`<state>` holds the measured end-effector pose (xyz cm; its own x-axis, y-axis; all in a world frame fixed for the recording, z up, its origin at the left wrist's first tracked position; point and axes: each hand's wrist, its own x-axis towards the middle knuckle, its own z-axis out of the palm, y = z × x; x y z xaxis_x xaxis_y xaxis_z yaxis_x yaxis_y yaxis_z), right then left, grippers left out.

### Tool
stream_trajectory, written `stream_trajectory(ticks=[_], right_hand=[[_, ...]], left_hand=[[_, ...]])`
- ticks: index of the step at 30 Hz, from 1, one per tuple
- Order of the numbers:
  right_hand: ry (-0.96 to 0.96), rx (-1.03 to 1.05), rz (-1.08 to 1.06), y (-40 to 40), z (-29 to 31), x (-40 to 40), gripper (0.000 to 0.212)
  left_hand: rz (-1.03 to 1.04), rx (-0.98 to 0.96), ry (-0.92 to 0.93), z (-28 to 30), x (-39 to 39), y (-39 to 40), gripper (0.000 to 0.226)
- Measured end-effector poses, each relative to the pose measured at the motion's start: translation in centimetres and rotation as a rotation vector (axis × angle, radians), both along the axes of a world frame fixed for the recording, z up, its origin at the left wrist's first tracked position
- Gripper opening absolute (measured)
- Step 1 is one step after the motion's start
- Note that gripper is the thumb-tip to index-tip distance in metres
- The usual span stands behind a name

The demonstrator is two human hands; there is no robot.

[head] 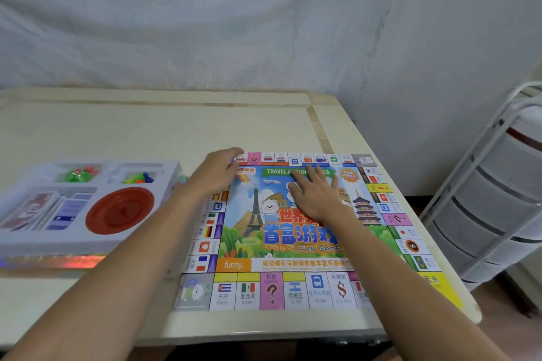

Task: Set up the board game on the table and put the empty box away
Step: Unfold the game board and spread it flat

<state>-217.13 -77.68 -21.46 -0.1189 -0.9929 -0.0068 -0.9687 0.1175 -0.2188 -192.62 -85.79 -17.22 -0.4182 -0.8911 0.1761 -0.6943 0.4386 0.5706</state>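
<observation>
One head-worn wide view looks forward and down — close over the bench — toward a draped wall

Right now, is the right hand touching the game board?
Touching. The head view shows the right hand lying flat, palm down, on the middle of the game board.

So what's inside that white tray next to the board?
The white tray holds a red dish, card stacks, and green and mixed-colour pieces. Whatever lies beneath them is hidden.
</observation>
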Motion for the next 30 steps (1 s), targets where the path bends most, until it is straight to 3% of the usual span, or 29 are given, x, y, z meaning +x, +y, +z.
stream_trajectory(ticks=[5, 12, 18, 23, 26, 30], right_hand=[[-0.003, -0.005, -0.010, 0.1, -0.1, -0.6, 0.056], [-0.017, -0.016, -0.011, 0.1, 0.1, -0.5, 0.054], [-0.148, -0.272, 0.005, -0.1, 2.7, 1.2, 0.043], [-0.084, -0.079, 0.007, -0.7, 2.9, 4.1, 0.047], [-0.031, 0.085, 0.010, 0.0, 1.4, 4.4, 0.053], [-0.066, 0.072, 0.027, 0.3, 0.5, 4.5, 0.053]], left_hand=[[-0.163, -0.062, -0.175, -3.6, -0.9, 1.8, 0.038], [-0.133, -0.184, -0.212, -4.5, -1.3, 1.5, 0.035], [-0.098, -0.169, -0.160, -2.1, -0.6, 0.9, 0.038], [-0.087, -0.169, -0.218, -0.2, 2.0, 1.1, 0.039], [-0.199, -0.110, -0.379, -0.7, 2.2, 2.2, 0.045], [-0.226, -0.005, -0.534, -2.1, 1.6, 3.7, 0.052]])
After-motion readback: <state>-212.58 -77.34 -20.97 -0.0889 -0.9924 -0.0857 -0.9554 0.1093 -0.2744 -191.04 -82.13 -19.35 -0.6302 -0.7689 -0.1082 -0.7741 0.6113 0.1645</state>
